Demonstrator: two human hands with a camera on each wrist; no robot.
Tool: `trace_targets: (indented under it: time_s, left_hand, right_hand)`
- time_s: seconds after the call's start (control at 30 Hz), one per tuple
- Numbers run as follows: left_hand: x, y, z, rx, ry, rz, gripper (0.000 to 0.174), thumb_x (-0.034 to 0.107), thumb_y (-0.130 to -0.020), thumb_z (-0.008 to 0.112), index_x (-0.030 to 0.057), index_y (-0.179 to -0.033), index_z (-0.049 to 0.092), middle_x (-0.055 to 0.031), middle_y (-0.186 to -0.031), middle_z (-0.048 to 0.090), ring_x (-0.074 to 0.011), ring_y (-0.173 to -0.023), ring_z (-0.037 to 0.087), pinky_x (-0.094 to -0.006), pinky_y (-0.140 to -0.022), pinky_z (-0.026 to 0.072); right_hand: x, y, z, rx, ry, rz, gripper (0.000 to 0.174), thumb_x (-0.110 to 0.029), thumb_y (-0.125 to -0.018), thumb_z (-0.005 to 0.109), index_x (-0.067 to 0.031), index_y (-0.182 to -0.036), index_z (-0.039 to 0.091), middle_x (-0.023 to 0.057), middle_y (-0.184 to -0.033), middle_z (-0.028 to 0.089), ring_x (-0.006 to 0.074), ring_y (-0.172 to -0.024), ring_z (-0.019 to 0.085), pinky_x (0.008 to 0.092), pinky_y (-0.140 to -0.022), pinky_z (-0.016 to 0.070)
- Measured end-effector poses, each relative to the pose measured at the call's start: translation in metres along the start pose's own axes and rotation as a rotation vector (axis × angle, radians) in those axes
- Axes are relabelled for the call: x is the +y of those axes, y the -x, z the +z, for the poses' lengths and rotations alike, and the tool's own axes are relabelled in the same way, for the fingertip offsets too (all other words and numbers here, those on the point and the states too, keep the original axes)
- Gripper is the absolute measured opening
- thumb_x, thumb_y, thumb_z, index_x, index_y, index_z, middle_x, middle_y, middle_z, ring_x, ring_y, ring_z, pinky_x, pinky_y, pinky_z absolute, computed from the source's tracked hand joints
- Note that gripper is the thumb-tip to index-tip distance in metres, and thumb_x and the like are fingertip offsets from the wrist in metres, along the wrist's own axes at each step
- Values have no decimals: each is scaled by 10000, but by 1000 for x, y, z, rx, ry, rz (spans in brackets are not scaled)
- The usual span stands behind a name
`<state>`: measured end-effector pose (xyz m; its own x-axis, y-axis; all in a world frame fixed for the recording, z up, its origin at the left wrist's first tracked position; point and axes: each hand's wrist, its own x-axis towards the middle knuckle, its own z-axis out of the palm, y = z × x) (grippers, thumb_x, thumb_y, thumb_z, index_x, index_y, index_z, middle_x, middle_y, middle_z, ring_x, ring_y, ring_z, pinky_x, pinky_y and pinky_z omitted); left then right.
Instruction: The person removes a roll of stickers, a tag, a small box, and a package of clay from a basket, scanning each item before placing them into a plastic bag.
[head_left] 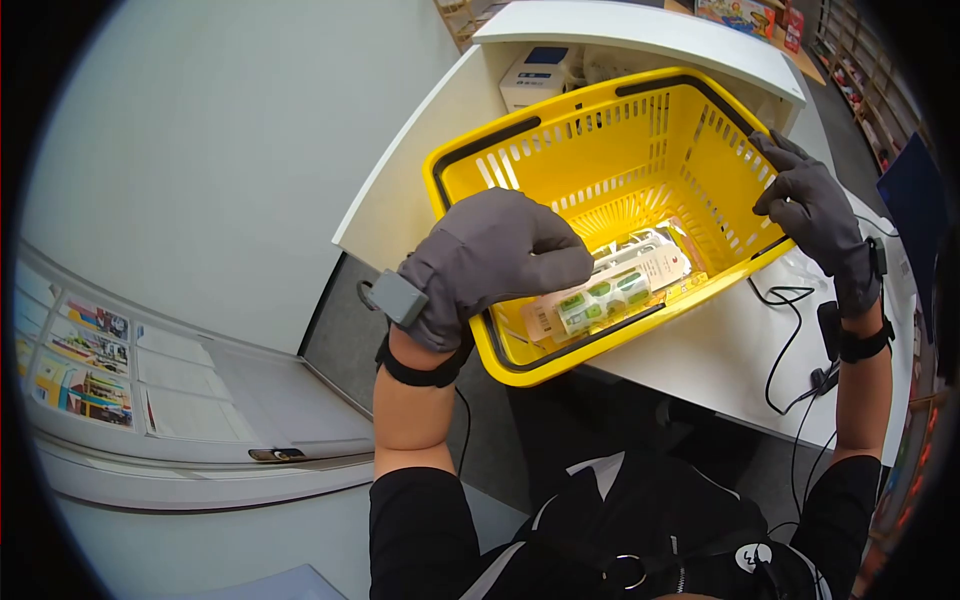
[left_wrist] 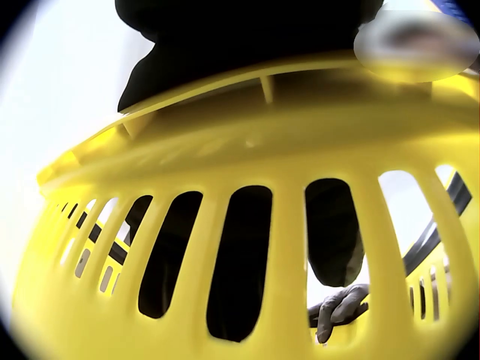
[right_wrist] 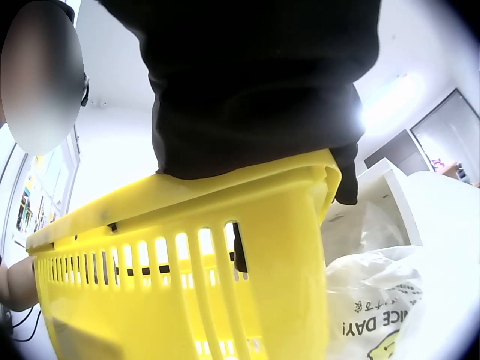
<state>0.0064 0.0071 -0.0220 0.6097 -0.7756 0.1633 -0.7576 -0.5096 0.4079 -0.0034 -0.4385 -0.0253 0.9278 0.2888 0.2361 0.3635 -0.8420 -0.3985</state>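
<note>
Fingers [head_left: 790,185] of right hand [head_left: 822,215] curl over the end rim of the yellow basket [head_left: 525,372]; left hand [head_left: 495,255] shows me its back, fingertips hidden, so I cannot tell whether they pinch anything. Inside, packets [head_left: 608,300], print too small to read, partly masked by that hand; basket overlaps white drawer [head_left: 405,165], hiding much of its interior.

Bright, fairly even indoor light fills the head view, whose wide lens bows straight edges into dark corners; packs [head_left: 655,265] glint inside the yellow basket [head_left: 530,374]. A ceiling lamp [right_wrist: 395,99] glares in the right wrist view, and both wrist views contain blurred ovals.
</note>
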Motion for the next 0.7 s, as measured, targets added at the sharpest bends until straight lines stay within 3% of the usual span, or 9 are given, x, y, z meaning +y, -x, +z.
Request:
trace_targets:
  time_s: [0.07,0.2,0.37,0.47,0.63,0.7]
  left_hand:
    - [-12,-2,1,51,-148,475,320,223,-904,850,80,-1190,832,-119,-1055,849,-327,-866,810,-396,-789,648]
    - [-18,-11,5,180,15,583,368,122,-901,836,104,-1265,778,-98,-1092,842,-298,-896,823,-385,-772,653]
    - [-16,-14,-2,165,-15,603,317,166,-921,824,60,-1220,813,-119,-1088,849,-311,-945,827,-391,-831,655]
    - [-3,-21,-15,-108,391,-131,280,199,-947,776,26,-1155,847,-147,-1074,854,-322,-962,819,-393,-887,644]
    - [2,-28,-11,-60,239,-245,290,222,-953,722,16,-1097,867,-173,-1050,851,-325,-964,811,-394,-930,628]
    - [5,-26,-13,-93,230,-333,336,193,-932,701,-35,-1130,848,-199,-1042,850,-272,-960,813,-363,-933,622]
  right_hand:
    - [1,2,2,18,16,-10,358,-122,-696,618,92,-891,829,329,-1566,653,443,-1637,453,424,-1320,391]
    - [6,6,10,94,19,-13,343,-110,-702,609,99,-879,816,334,-1572,647,447,-1643,444,434,-1321,396]
    - [9,5,11,85,57,-12,346,-119,-716,606,83,-900,818,327,-1601,626,446,-1638,454,439,-1307,421]
    - [6,8,4,78,109,-43,332,-115,-767,654,54,-991,831,314,-1609,625,445,-1629,466,447,-1289,447]
    - [-17,11,-4,124,205,-37,294,-140,-839,744,12,-1071,840,289,-1568,666,424,-1598,510,463,-1252,489]
    - [-34,8,-8,120,171,-78,274,-169,-869,792,-9,-1086,843,263,-1526,701,410,-1532,579,470,-1226,513]
